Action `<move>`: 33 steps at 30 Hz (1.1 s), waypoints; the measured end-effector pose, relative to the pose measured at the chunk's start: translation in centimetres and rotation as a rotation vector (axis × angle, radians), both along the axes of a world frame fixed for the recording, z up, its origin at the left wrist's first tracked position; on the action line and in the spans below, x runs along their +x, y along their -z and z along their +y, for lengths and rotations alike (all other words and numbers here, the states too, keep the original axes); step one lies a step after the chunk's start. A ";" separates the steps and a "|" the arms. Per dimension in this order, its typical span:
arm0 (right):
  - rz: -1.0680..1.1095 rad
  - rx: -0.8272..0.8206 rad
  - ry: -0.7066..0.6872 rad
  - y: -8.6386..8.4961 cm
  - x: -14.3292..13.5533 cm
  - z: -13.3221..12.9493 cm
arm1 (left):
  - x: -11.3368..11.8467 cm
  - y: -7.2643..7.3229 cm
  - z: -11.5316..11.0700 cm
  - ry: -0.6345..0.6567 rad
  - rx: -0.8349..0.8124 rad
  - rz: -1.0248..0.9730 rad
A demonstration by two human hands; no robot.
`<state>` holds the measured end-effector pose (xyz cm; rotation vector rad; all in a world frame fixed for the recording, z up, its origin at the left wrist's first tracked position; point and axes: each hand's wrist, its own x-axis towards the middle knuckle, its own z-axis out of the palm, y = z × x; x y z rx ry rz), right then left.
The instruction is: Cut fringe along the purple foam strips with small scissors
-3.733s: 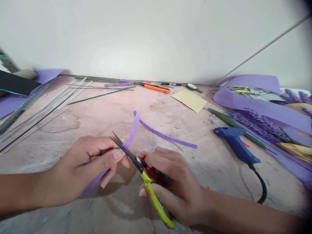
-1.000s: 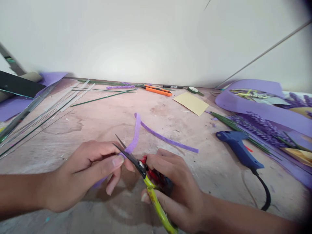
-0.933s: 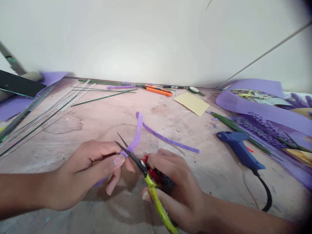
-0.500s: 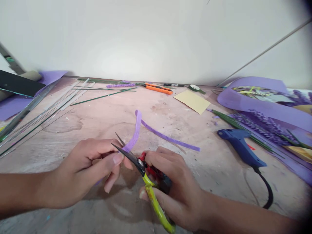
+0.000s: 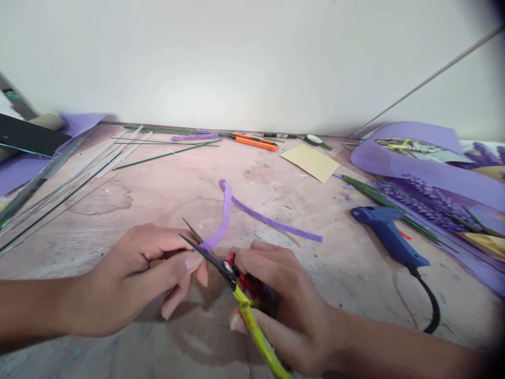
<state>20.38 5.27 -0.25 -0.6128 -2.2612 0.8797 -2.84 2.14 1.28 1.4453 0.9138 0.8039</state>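
Between thumb and fingers, my left hand (image 5: pixel 145 279) pinches a narrow purple felt strip (image 5: pixel 223 223). The strip rises from the fingertips, bends over, and its loose end runs out to the right above the table. My right hand (image 5: pixel 284 300) grips scissors (image 5: pixel 224 267) with black blades and yellow and red handles. The blades are slightly apart and lie across the strip close to my left thumb. Part of the strip is hidden behind the left fingers.
A blue glue gun (image 5: pixel 390 234) with a black cord lies right, beside purple flower stems (image 5: pixel 430 200) and purple sheet (image 5: pixel 406 131). Toward the wall are an orange cutter (image 5: pixel 256 142), a yellow card (image 5: pixel 310 162) and green tape (image 5: pixel 314 140). Thin wires and glue sticks (image 5: pixel 126 150) lie left.
The scissor blades have come a little closer together at the strip, and the handles have shifted slightly down and right. Both hands keep their hold.
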 end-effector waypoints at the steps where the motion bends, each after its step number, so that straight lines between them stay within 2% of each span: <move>1: 0.002 0.001 -0.004 0.0 0.0 0.0 | 0.0 0.0 0.0 0.009 0.004 0.004; 8: -0.046 -0.087 0.011 0.0 0.3 -0.2 | -0.2 0.5 0.2 -0.039 -0.036 0.002; 17: -0.067 -0.065 0.077 -0.4 -0.1 -0.2 | -0.1 0.2 0.6 -0.110 0.061 0.038; 26: -0.088 -0.051 0.072 -0.2 0.1 -0.2 | -0.5 0.9 0.0 -0.070 -0.008 -0.013; 33: -0.114 -0.014 0.065 0.2 0.3 -0.3 | -0.5 0.6 0.2 -0.079 0.004 0.029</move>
